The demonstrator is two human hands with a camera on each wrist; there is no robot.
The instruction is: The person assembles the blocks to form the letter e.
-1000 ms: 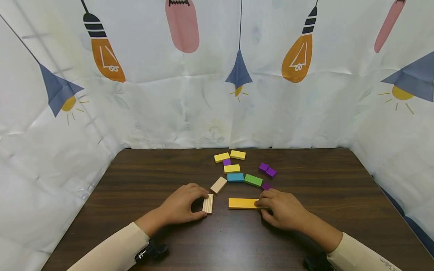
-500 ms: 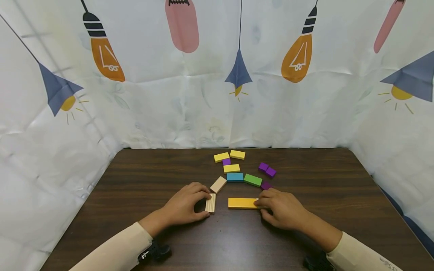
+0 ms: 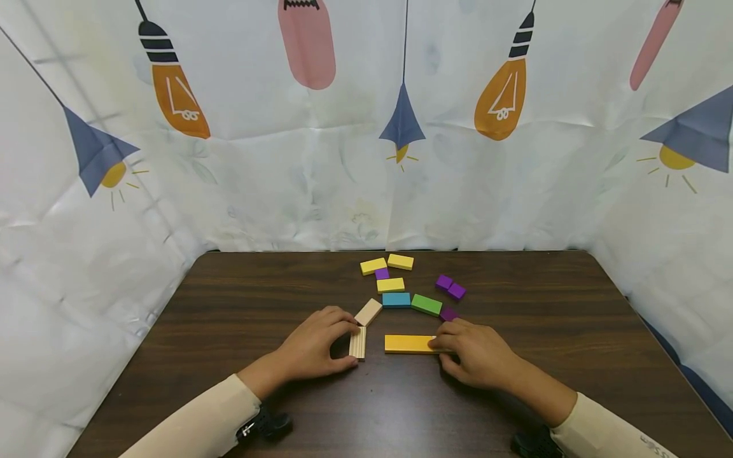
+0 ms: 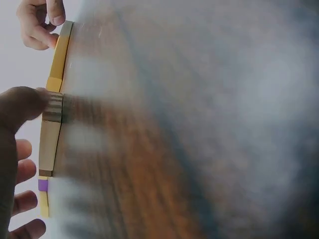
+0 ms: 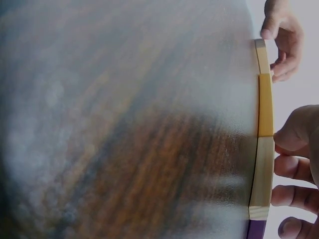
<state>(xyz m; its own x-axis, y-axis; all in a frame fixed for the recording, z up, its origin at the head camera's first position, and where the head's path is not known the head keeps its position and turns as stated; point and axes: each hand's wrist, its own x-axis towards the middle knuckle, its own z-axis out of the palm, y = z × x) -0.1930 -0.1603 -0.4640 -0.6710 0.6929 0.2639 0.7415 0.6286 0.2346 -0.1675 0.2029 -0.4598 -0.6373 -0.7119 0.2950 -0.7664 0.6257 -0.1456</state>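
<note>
In the head view my left hand (image 3: 314, 345) pinches a plain wooden block (image 3: 357, 343) between thumb and fingers; the block's grooved face shows. A second plain wooden block (image 3: 368, 312) lies slanted at its far end. My right hand (image 3: 478, 353) lies at the right end of a long orange-yellow block (image 3: 408, 344). In the right wrist view its thumb and fingers are around another plain wooden block (image 5: 262, 174), lined up with the orange-yellow one (image 5: 265, 105); the hand mostly hides that wooden block in the head view.
Behind the hands, a blue block (image 3: 396, 300), a green block (image 3: 426, 305) and a purple block (image 3: 448, 314) form a bent row. Further back are a yellow block (image 3: 390, 285), a purple cube (image 3: 382, 273), two more yellow blocks (image 3: 373, 266) and two purple cubes (image 3: 443, 282).
My left hand has slid the wooden block a little to the right, bringing its far end up to the slanted wooden block. My right hand has stayed in place.
</note>
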